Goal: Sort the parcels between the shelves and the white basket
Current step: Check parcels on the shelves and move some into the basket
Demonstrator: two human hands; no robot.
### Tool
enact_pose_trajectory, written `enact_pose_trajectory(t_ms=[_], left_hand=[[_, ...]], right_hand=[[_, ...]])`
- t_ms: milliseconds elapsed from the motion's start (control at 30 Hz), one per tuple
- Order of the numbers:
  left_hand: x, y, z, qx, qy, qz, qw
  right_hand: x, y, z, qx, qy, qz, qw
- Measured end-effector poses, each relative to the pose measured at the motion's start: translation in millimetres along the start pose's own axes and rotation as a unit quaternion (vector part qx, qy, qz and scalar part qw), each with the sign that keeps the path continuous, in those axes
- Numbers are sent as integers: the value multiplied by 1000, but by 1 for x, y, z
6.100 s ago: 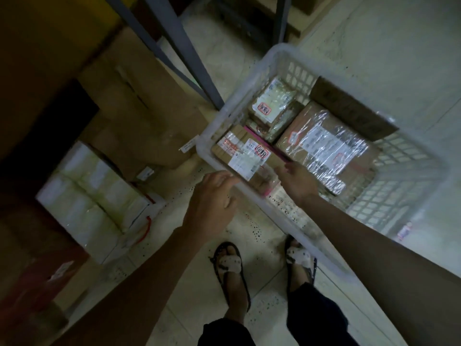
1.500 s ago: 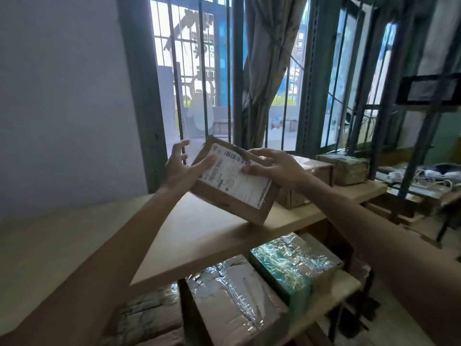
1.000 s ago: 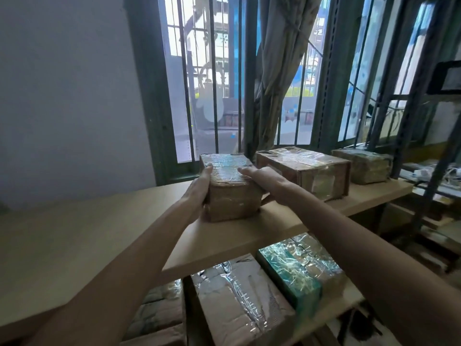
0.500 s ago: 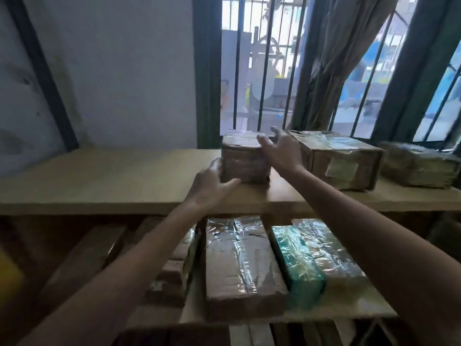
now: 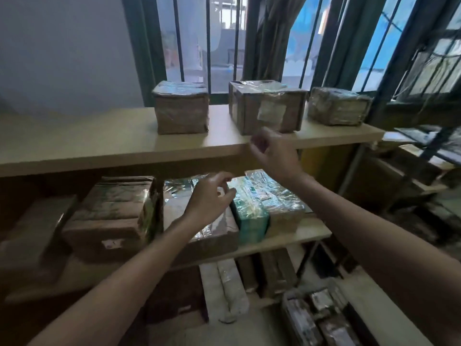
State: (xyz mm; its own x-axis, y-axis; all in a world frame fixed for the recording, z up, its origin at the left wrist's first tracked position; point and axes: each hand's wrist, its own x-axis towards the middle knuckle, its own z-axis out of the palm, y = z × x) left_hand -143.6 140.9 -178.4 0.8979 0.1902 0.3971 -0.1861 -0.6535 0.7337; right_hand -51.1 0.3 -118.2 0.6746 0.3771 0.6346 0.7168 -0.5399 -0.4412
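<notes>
Top shelf: left parcel, taped, brown; middle parcel, pale label, writing illegible; right parcel, taped. Left hand, right hand: empty, fingers loosely curled

Room on top shelf left of small box; lower shelf packed edge to edge w/ parcels.

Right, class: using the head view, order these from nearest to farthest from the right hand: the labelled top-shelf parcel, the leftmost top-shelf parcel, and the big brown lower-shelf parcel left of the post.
From the right hand:
1. Labelled parcel: top shelf, middle, just beyond the hand.
2. Leftmost parcel: top shelf, further left.
3. Brown parcel: lower shelf, left and below.
</notes>
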Motion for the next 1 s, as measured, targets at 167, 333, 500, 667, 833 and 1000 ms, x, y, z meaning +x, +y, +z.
enact_pose_trajectory(t_ms=[167, 333, 500, 667, 833, 1000], left_hand=[[-33, -21, 52, -11, -37, -33, 999], [-35, -35, 103, 2, -66, -50, 997], [-14, -36, 176, -8, -80, -59, 995], [8, -33, 281, -1, -145, -60, 988], [31, -36, 357, -3, -198, -92, 976], [56, -47, 393, -34, -263, -216, 940]], right_hand=[[-69, 77, 4, -22, -64, 147, 987], [-126, 153, 17, -37, -109, 255, 960], [-144, 226, 24, -46, -143, 256, 955], [-146, 304, 30, -47, -180, 244, 952], [-141, 366, 47, -69, -247, 208, 944], [-132, 396, 77, -67, -316, 175, 930]])
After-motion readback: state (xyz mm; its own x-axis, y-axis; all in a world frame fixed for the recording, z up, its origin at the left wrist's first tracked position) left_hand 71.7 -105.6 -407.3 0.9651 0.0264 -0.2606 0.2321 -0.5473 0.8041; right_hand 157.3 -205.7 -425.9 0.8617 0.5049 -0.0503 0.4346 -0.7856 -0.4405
